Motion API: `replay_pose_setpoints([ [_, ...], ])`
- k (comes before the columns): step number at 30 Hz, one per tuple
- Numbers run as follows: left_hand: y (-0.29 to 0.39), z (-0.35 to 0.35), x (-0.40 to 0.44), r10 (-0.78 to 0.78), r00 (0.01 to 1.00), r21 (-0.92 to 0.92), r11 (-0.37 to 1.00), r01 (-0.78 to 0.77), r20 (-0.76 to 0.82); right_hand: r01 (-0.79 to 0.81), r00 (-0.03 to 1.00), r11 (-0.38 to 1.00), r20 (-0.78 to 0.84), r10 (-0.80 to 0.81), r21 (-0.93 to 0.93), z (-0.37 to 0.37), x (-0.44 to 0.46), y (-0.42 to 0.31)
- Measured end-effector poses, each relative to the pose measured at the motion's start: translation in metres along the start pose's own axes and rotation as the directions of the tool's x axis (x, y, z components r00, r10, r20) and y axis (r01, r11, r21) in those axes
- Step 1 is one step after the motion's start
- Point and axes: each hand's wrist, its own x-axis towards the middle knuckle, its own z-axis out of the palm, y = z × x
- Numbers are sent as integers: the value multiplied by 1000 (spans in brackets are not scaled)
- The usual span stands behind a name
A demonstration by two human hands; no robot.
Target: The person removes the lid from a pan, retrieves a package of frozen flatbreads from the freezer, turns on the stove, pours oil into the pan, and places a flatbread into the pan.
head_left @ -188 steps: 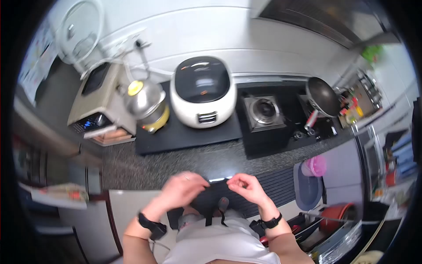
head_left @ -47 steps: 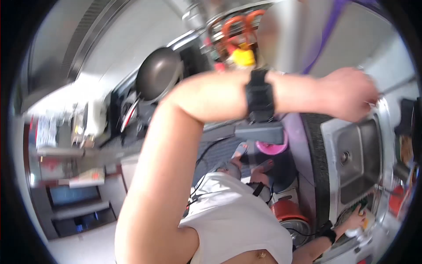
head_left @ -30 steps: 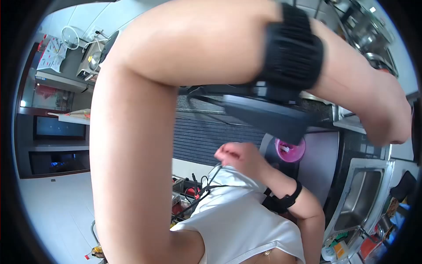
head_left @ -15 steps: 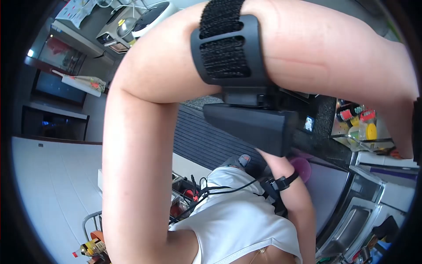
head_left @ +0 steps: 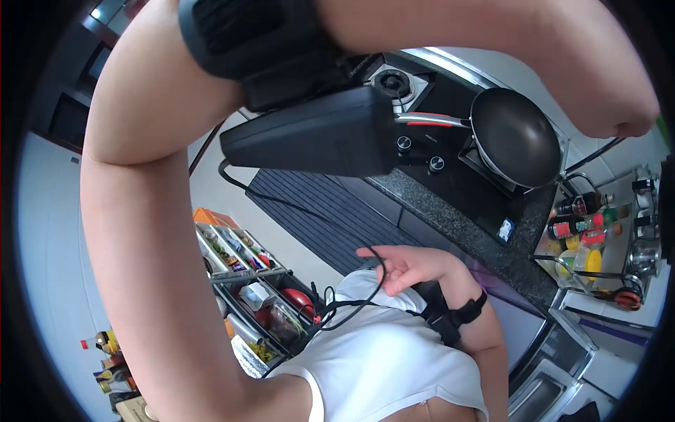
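My left arm is raised and bent across the upper view, very near the camera. My left hand [head_left: 612,98] reaches the upper right, above the wok [head_left: 515,137]; its fingers are hidden, so its grip cannot be made out. A black device [head_left: 313,137] hangs from a wide black strap [head_left: 253,35] on that arm. Low in front of my white top [head_left: 380,348], my right hand [head_left: 408,269] has its fingers loosely apart and holds nothing. A thin black cable [head_left: 309,209] runs from the device past its fingertips.
The wok sits on a black gas hob [head_left: 457,190], its red and silver handle pointing left. A rack [head_left: 587,260] of bottles stands at the right, above a sink [head_left: 538,397]. Lower left are drawers [head_left: 271,309] with packets; a striped mat [head_left: 309,218] covers the floor.
The view has swung, bringing the wok and hob into sight. My right hand, hidden half a second ago behind the black device, now shows with its fingers apart. My left arm stays raised.
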Motion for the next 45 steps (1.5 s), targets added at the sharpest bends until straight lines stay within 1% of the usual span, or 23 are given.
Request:
replay_pose_setpoints([
  [7,12,46,-94,-152,973,-209,960,188,176,-276,960,938,-104,259,-210,39,98,1],
  [9,19,52,-99,-188,969,-321,918,232,162,-130,980,954,-179,83,-270,62,141,45],
  [10,30,57,-102,-179,971,-377,898,226,157,-160,979,909,-182,95,-384,84,149,48],
  [11,37,58,-92,-184,978,-513,833,206,94,-4,988,834,-132,-82,-552,102,162,75],
  [12,43,53,-71,-215,977,-650,742,162,-2,-161,984,823,-21,179,-545,134,144,45],
  [13,44,48,-36,-237,961,-767,640,46,-140,41,964,340,-52,-260,-939,154,159,99],
  [14,47,42,2,-238,929,-824,556,-110,-285,484,854,269,383,-351,-832,152,178,141],
  [15,50,35,33,-242,887,-827,515,-227,-394,825,560,176,730,-391,-538,146,190,163],
  [16,59,5,87,13,635,-284,887,-364,-772,823,562,166,738,-373,-543,146,175,130],
  [17,51,35,132,-76,716,-280,945,-172,-694,587,720,503,693,33,-635,141,156,94],
  [18,41,56,125,-42,675,-267,935,-233,-736,201,663,656,594,456,-728,136,145,61],
  [21,15,98,109,-54,664,-350,880,-321,-746,291,666,613,616,421,-734,65,165,119],
  [24,-2,126,83,-94,618,-414,819,-397,-781,61,719,613,461,521,-788,54,126,32],
  [26,-12,133,64,-184,693,-557,747,-363,-697,-24,773,547,331,541,-837,41,105,7],
  [28,-22,144,55,-247,667,-609,694,-385,-703,122,960,687,261,101,-716,26,78,-13],
  [31,-37,159,34,-437,596,-704,626,-336,-673,72,997,676,57,-45,-733,27,43,-51],
  [33,-47,175,25,-557,534,-772,476,-421,-636,138,852,776,-325,-410,-615,31,36,-61],
  [34,-50,180,19,-611,509,-795,452,-406,-607,144,843,775,-334,-422,-616,39,42,-69],
  [36,-58,194,10,-643,348,-731,613,-302,-682,6,537,507,-425,-729,-862,54,63,-83],
  [39,-68,215,-1,-604,171,-627,757,-184,-778,146,459,713,-591,-663,-686,37,108,-63],
  [42,-88,237,-12,-642,146,-655,708,-263,-752,165,402,699,-600,-692,-695,34,137,-59],
  [44,-95,247,-22,-831,351,-749,115,-652,-432,149,405,733,-635,-658,-664,28,152,-58],
  [45,-103,256,-24,-851,450,-731,-122,-671,-270,74,404,710,-630,-663,-700,23,157,-57],
])
